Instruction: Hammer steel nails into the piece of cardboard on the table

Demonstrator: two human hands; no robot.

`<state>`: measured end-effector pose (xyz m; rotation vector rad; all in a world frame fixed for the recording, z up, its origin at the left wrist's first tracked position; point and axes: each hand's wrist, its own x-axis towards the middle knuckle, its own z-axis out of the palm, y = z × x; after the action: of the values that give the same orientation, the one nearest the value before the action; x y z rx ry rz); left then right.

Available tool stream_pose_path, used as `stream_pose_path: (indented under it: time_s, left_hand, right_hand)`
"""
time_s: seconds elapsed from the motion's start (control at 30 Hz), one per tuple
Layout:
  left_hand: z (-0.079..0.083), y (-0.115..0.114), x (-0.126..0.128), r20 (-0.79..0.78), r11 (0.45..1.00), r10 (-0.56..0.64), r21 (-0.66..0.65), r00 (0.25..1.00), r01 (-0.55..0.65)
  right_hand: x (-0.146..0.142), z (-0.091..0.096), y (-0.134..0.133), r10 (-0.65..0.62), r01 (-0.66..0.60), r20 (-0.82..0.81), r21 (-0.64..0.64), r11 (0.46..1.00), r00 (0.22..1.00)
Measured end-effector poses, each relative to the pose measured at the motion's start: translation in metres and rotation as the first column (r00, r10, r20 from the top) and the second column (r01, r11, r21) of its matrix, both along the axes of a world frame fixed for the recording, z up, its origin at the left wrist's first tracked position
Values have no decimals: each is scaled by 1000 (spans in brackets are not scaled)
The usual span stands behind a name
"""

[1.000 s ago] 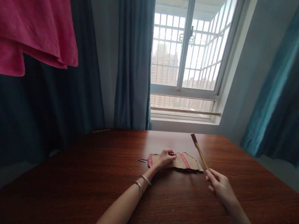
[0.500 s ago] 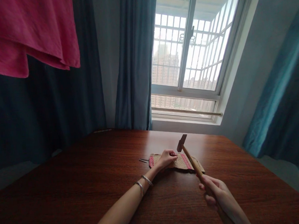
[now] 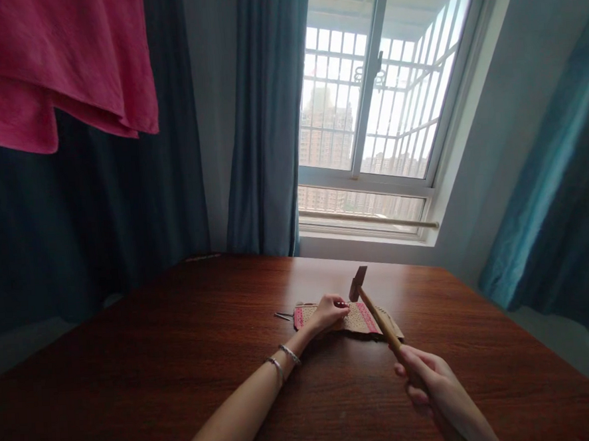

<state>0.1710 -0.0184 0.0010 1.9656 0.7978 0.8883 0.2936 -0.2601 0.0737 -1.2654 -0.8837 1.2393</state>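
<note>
My right hand (image 3: 429, 382) is wrapped round the wooden handle of a hammer (image 3: 383, 325). The dark metal head is raised just above and right of my left hand (image 3: 330, 313). Those left fingers are closed in a pinch over a piece of cardboard (image 3: 359, 319), which lies flat and carries pink bands and many small dark dots or holes. Whatever they pinch is mostly hidden and too small to name. A thin metal tool (image 3: 283, 315), perhaps tweezers, rests at the cardboard's left edge.
Everything lies on a brown wooden table (image 3: 183, 360). A pink cloth (image 3: 66, 75) hangs at the upper left. Blue curtains (image 3: 263, 129) flank a barred window (image 3: 357, 110) behind the table, and a rail (image 3: 369, 219) crosses its lower part.
The hammer and my right hand have shifted very slightly, the head a touch lower. My left hand and the cardboard look unmoved.
</note>
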Motion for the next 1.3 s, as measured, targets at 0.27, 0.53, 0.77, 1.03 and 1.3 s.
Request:
stream_pose_path:
  time_s: [0.27, 0.53, 0.77, 1.03, 1.3]
  left_hand:
    - [1, -1, -1, 7, 1000, -8, -2, 1000, 8]
    - [0, 1, 0, 22, 1000, -26, 15, 999, 25]
    - [3, -2, -1, 5, 1000, -14, 26, 1000, 14]
    - [2, -1, -1, -19, 999, -8, 47, 1000, 8]
    - [2, -2, -1, -24, 999, -2, 40, 1000, 3]
  right_hand:
    - [-6, 4, -2, -19, 19, 12, -3, 1000, 1000]
    - [-6, 3, -1, 5, -5, 14, -30, 1000, 1000]
    - [-8, 3, 0, -12, 13, 21, -11, 1000, 1000]
    - [-9, 5, -1, -6, 6, 17, 7, 1000, 1000]
    - [-9, 1, -1, -11, 11, 39, 4, 1000, 999]
